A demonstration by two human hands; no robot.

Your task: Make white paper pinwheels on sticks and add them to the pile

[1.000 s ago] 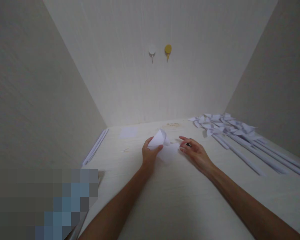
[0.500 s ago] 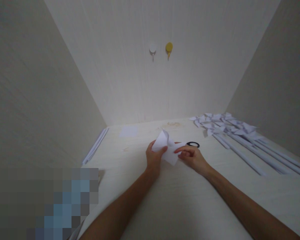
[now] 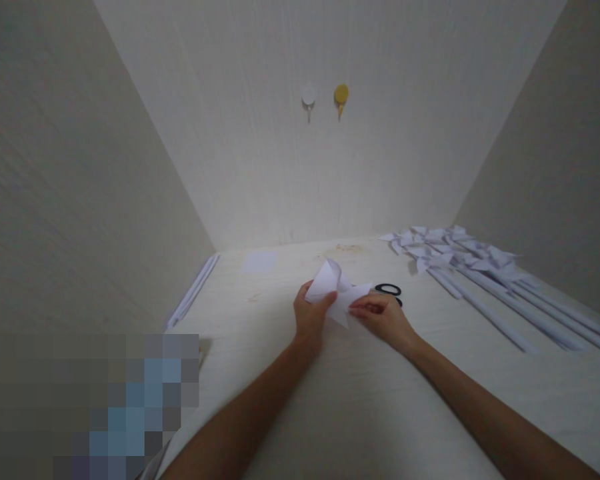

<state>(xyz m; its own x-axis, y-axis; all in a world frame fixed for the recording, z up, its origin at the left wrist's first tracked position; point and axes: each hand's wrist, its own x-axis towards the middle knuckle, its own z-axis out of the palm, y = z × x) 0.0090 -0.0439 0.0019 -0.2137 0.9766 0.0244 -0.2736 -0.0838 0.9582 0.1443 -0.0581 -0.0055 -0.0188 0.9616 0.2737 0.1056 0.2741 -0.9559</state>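
Along the table's (image 3: 360, 413) left edge lay long paper strips (image 3: 193, 291), and the near surface was bare. The left hand (image 3: 310, 317) pinched the folded white paper (image 3: 336, 290) at its left flap, thumb on top. The right hand (image 3: 383, 317) pinched its right corner. Just behind lay black scissors (image 3: 389, 291). Paper pinwheels (image 3: 460, 257) crowded the far right.

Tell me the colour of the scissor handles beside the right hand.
Black, seen in the head view: scissor handles lie just beyond the right hand.
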